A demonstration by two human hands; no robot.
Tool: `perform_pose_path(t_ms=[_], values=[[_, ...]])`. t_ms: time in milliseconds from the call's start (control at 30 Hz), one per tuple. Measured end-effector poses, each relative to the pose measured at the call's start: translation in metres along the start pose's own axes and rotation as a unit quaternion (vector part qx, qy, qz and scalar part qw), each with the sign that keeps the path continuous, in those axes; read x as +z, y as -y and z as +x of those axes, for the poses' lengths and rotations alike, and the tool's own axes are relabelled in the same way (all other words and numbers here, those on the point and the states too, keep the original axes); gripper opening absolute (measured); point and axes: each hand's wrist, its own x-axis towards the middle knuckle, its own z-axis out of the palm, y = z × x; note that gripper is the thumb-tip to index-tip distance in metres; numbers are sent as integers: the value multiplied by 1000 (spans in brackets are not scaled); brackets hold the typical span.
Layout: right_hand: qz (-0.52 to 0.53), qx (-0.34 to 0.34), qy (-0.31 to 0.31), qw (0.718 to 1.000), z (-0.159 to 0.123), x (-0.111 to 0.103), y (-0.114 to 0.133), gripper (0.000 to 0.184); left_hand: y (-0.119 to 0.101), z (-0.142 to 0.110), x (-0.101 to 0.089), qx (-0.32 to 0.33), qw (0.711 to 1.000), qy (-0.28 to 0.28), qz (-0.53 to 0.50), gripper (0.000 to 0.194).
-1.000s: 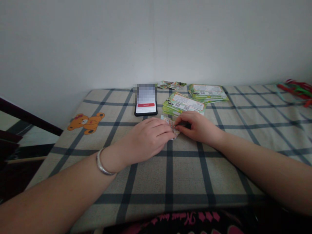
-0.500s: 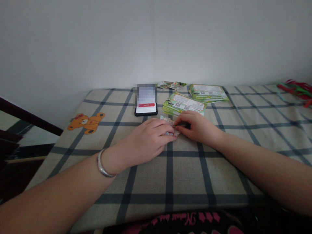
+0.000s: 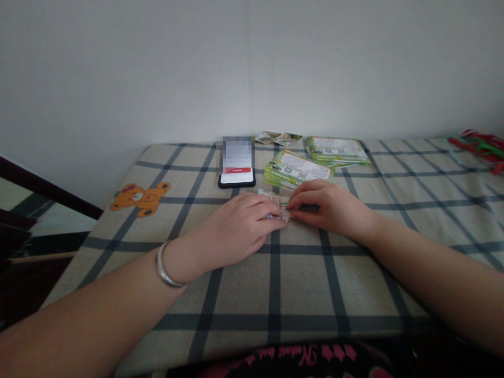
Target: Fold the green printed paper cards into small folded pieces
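A small printed paper leaflet (image 3: pixel 275 200) lies on the checked cloth, mostly covered by my fingers. My left hand (image 3: pixel 238 226), with a silver bangle at the wrist, holds it down under closed, bent fingers. At the leaflet's right edge, my right hand (image 3: pixel 331 209) pinches the paper between thumb and fingertips. Just behind the right hand is a fanned stack of green and white leaflets (image 3: pixel 301 169). Folds in the held paper are mostly hidden by the fingers.
A phone (image 3: pixel 237 179) stands behind my left hand, its screen partly blurred. Two folded paper pieces (image 3: pixel 288 138) and a second leaflet stack (image 3: pixel 340 149) lie near the wall. Red and green strips (image 3: pixel 482 147) are far right; a bear picture (image 3: pixel 139 198) is left.
My right hand has shifted slightly right and its fingers have straightened a little along the leaflet's edge. The left hand stays almost where it was on the paper.
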Motion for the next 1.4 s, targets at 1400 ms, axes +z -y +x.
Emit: perform_pose_path(t_ms=[1400], values=[[-52, -54, -41, 996, 1, 12, -3, 17, 3, 1, -4, -20, 999, 26, -41, 28]])
